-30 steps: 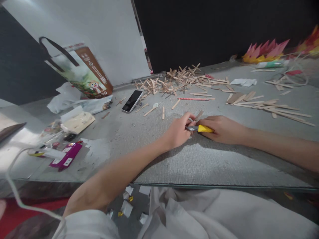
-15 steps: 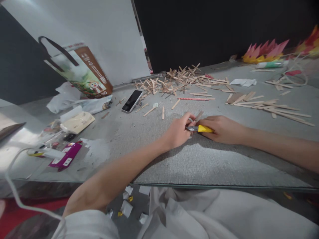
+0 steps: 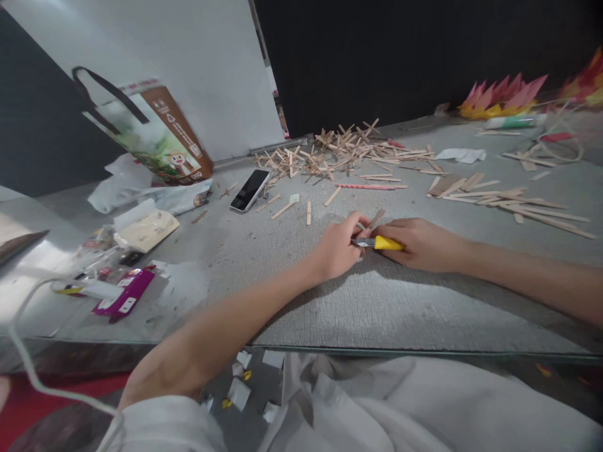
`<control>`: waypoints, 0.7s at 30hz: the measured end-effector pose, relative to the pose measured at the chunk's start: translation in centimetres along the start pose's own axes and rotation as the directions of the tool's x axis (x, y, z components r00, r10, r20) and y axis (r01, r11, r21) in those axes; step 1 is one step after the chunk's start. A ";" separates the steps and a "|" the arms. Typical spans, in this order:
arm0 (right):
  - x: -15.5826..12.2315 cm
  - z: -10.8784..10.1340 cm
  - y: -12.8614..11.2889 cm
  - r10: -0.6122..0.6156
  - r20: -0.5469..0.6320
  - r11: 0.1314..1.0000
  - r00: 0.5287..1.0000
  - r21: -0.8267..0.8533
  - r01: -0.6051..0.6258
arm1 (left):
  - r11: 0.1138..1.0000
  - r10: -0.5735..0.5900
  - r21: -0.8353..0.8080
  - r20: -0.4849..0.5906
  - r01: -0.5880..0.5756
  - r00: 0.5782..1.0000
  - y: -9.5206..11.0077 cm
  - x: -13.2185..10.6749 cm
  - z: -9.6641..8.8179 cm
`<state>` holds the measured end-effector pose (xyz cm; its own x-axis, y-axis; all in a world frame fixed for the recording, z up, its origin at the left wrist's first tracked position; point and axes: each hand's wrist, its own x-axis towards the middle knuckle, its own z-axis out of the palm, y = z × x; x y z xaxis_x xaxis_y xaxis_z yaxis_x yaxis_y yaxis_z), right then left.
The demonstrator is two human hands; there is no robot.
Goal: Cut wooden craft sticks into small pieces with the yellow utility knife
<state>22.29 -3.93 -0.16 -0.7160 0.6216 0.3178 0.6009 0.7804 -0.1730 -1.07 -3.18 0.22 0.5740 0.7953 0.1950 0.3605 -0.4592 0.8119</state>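
Note:
My right hand [image 3: 421,243] is closed around a yellow-handled utility knife [image 3: 389,243], with its grey front end pointing left toward my other hand. My left hand [image 3: 335,250] has its fingers curled around a wooden craft stick [image 3: 377,218], whose upper end sticks up between the two hands. Both hands are close together, low over the grey tabletop [image 3: 292,314]. My fingers hide the lower part of the stick, and I cannot tell whether the blade touches it.
Behind my hands lies a heap of craft sticks [image 3: 330,154], with another pile [image 3: 513,201] to the right. A pink pencil [image 3: 367,187] and a phone [image 3: 250,190] are nearby. At left stand a printed bag [image 3: 174,138] and a purple packet [image 3: 126,295]. Pink paper petals [image 3: 504,97] sit back right.

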 end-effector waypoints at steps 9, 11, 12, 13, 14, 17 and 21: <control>0.0 0.1 0.1 -0.006 -0.009 1.000 1.000 -0.008 0.006 | 1.000 0.007 0.010 0.002 -0.007 1.000 0.2 0.0 -0.1; 0.0 0.1 0.1 -0.007 -0.001 1.000 1.000 -0.018 0.007 | 1.000 0.021 0.014 0.003 -0.021 1.000 0.2 0.0 -0.1; -0.1 0.1 0.1 -0.008 0.004 1.000 1.000 -0.021 0.008 | 1.000 0.026 0.015 0.004 -0.026 1.000 0.2 0.0 -0.1; -0.1 0.1 0.1 -0.007 0.008 1.000 1.000 -0.020 0.007 | 0.999 0.029 0.017 0.004 -0.029 1.000 0.2 0.0 -0.1; -0.1 0.1 0.1 -0.007 0.009 1.000 1.000 -0.018 0.007 | 0.999 0.029 0.019 0.005 -0.029 1.000 0.2 0.0 -0.1; -0.1 0.1 0.1 -0.008 0.004 1.000 1.000 -0.013 0.008 | 0.999 0.015 0.034 0.007 -0.015 1.000 0.3 0.0 -0.2; -0.1 0.1 0.1 0.003 -0.004 1.000 1.000 0.003 -0.003 | 0.999 0.011 0.037 0.015 -0.012 1.000 0.4 0.0 -0.2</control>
<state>22.35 -3.92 -0.24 -0.7124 0.6240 0.3210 0.6023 0.7785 -0.1767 -1.08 -3.27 0.65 0.5888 0.7842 0.1957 0.3811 -0.4828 0.7884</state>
